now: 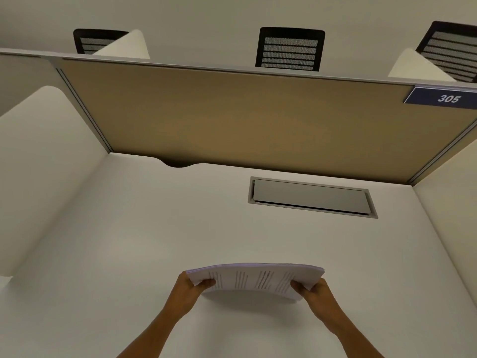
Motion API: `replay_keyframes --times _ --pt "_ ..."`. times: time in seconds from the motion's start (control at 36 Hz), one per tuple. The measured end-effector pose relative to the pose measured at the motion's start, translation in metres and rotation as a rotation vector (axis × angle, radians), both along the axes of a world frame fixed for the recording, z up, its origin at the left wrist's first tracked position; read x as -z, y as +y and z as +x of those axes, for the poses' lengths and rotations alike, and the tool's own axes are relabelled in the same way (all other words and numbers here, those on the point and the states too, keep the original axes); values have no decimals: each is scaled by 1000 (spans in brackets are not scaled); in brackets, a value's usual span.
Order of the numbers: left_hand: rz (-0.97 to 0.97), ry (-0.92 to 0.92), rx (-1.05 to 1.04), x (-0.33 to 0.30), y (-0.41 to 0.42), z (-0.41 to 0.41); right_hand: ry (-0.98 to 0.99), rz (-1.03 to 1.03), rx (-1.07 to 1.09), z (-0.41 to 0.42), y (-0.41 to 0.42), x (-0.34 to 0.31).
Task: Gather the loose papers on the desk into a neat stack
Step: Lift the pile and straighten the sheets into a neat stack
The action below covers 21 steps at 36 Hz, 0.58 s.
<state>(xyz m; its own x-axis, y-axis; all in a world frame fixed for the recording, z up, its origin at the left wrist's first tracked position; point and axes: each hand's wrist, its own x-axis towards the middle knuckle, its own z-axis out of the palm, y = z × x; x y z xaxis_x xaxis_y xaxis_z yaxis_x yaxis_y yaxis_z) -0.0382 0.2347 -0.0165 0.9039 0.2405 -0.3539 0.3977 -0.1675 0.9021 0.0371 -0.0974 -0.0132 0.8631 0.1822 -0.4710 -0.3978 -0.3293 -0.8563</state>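
A stack of white printed papers (pixel 254 279) is held just above the white desk (pixel 154 228), near its front middle, and bows upward in the centre. My left hand (pixel 192 289) grips the stack's left end, thumb on top. My right hand (pixel 316 293) grips the right end the same way. The sheets' edges look roughly lined up, slightly fanned at the right corner. A shadow lies on the desk under the stack.
A grey cable hatch (pixel 312 197) is set into the desk at the back right. A tan partition (pixel 232 120) closes the back, white side panels (pixel 38 164) flank the desk. A "305" label (pixel 445 98) sits top right. Black mesh chairs (pixel 290 49) stand beyond.
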Motion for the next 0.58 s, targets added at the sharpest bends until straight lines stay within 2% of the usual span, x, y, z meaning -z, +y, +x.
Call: replay_keyframes --times 0.58 --pt "0 53 51 13 -2 -5 11 -95 -51 -4 -4 10"
